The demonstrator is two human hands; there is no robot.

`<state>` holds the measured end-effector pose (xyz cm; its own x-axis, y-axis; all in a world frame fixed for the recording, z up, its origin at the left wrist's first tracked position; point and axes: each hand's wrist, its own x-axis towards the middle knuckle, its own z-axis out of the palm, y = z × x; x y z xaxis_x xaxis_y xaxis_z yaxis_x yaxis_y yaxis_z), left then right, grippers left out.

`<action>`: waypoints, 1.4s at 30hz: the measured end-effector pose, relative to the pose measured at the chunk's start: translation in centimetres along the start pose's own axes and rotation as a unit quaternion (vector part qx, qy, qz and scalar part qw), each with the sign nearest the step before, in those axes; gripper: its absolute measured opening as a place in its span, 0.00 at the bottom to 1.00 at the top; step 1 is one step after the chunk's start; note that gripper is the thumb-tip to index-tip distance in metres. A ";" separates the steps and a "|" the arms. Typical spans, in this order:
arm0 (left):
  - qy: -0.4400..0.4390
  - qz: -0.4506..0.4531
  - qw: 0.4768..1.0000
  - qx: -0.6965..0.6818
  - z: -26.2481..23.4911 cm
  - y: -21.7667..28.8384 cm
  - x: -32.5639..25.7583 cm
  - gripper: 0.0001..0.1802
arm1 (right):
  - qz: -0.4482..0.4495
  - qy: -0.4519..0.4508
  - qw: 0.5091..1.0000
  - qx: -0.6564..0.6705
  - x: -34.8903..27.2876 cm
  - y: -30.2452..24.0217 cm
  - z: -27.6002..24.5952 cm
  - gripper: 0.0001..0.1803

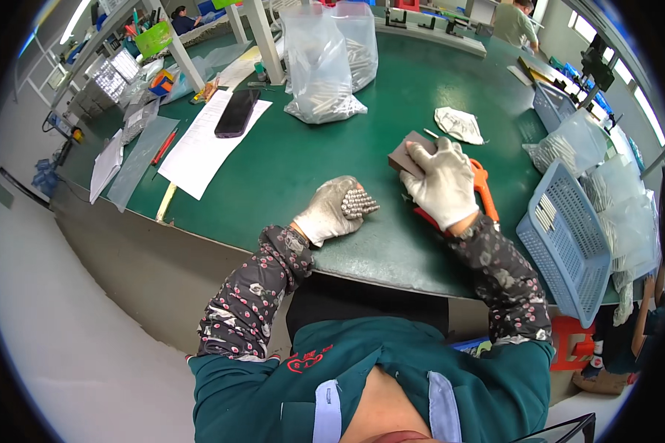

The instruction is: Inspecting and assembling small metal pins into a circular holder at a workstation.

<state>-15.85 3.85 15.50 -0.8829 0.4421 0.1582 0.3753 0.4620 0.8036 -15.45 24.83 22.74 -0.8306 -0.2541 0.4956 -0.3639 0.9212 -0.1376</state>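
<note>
My left hand [324,210], in a white work glove, is closed round a bundle of thin metal rods [358,203] just above the bench's front part. The rods' rounded ends face right, packed close together. In my gloved right hand [445,184] is a brownish-grey rectangular block [404,156], which looks like a sanding block, gripped between thumb and fingers. Part of the block is covered by the hand. Right beside that hand lies a tool with orange handles [483,193]; its other end is hidden. A crumpled white cloth or glove [458,125] lies farther back.
On the green bench [273,177], a blue plastic basket [565,244] with a few rods stands at right, near filled bags [628,221]. Clear bags of rods [321,81] stand at the back. Paper [207,159], a phone [237,114] and a red pen [164,146] lie left.
</note>
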 end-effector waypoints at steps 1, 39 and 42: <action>0.041 0.033 0.999 -0.012 0.2 -0.2 0.1 0.22 | -0.025 0.039 0.999 0.026 -0.5 -0.2 0.2 0.22; 0.030 0.048 0.997 0.043 -0.5 -0.3 0.2 0.30 | -0.042 0.031 0.995 -0.087 0.2 -1.3 0.1 0.17; 0.016 0.026 0.998 -0.054 0.1 -0.7 0.3 0.28 | -0.131 0.018 0.989 0.058 -1.4 -3.2 -1.4 0.21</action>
<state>-16.35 3.80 14.95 -0.8717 0.4385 0.2186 0.3908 0.3531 0.8501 -12.55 22.64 23.75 -0.6860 -0.4674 0.5576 -0.6128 0.7843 -0.0965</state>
